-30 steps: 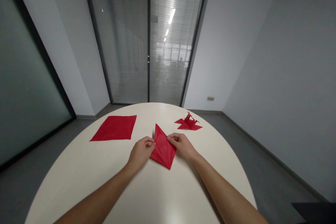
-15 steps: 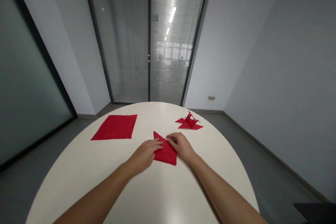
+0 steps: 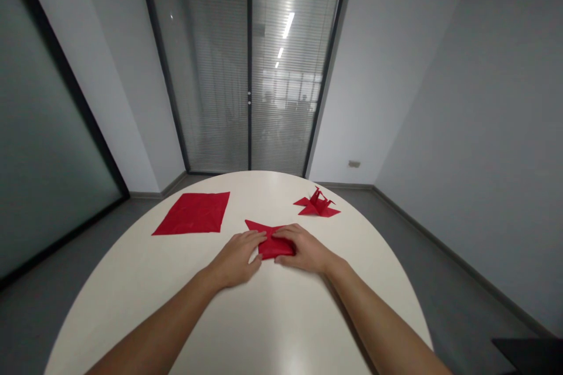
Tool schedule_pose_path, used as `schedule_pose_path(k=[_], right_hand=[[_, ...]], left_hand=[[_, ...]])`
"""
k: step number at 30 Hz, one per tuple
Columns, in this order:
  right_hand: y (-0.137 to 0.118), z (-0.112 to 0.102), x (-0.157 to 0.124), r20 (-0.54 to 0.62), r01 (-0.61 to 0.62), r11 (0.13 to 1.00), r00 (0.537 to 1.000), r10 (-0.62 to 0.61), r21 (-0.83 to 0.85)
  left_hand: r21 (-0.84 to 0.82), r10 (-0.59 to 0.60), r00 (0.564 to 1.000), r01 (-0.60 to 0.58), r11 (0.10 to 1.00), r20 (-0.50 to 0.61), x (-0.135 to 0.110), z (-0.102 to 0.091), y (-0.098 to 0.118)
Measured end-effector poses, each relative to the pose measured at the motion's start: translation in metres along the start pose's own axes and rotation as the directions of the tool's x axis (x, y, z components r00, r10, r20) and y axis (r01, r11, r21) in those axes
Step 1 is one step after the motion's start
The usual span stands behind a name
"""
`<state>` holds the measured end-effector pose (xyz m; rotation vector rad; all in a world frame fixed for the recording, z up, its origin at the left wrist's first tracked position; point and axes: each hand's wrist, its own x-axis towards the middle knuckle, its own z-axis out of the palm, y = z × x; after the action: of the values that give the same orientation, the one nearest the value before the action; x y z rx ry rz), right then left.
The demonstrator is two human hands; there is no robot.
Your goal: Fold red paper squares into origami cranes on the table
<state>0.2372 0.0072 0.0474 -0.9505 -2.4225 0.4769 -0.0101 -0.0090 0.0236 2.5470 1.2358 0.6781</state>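
Note:
A partly folded red paper (image 3: 269, 240) lies flat on the white round table (image 3: 264, 316) in front of me. My left hand (image 3: 237, 256) rests with its fingers stretched flat on the paper's left edge. My right hand (image 3: 304, 249) lies over the paper's right side, fingers extended and pressing down on it. One pointed corner of the paper sticks out to the upper left, between and beyond my fingers.
A flat square sheet of red paper (image 3: 193, 212) lies at the table's far left. A finished red origami figure (image 3: 317, 204) stands at the far right. Beyond the table are glass doors with blinds (image 3: 248, 64) and grey walls.
The red paper was a tall kite shape held by pinching fingers; it has been folded down smaller and turned, and both hands now press flat on it.

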Motion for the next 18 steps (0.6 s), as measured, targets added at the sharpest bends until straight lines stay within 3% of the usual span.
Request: schedule_pose_path(k=[3, 10, 18], right_hand=[[0.004, -0.005, -0.002, -0.015, -0.012, 0.998, 1.000, 0.013, 0.055], [-0.003, -0.010, -0.001, -0.009, 0.040, 0.999, 0.999, -0.040, -0.015], [-0.001, -0.013, -0.005, 0.036, 0.040, 0.999, 0.999, -0.041, 0.022]], left_hand=[[0.012, -0.006, 1.000, 0.006, 1.000, 0.004, -0.002, -0.001, 0.001], [-0.008, 0.001, 1.000, -0.002, 1.000, -0.017, -0.001, -0.001, -0.001], [-0.053, 0.024, 0.999, -0.026, 0.998, -0.043, 0.000, 0.003, -0.005]])
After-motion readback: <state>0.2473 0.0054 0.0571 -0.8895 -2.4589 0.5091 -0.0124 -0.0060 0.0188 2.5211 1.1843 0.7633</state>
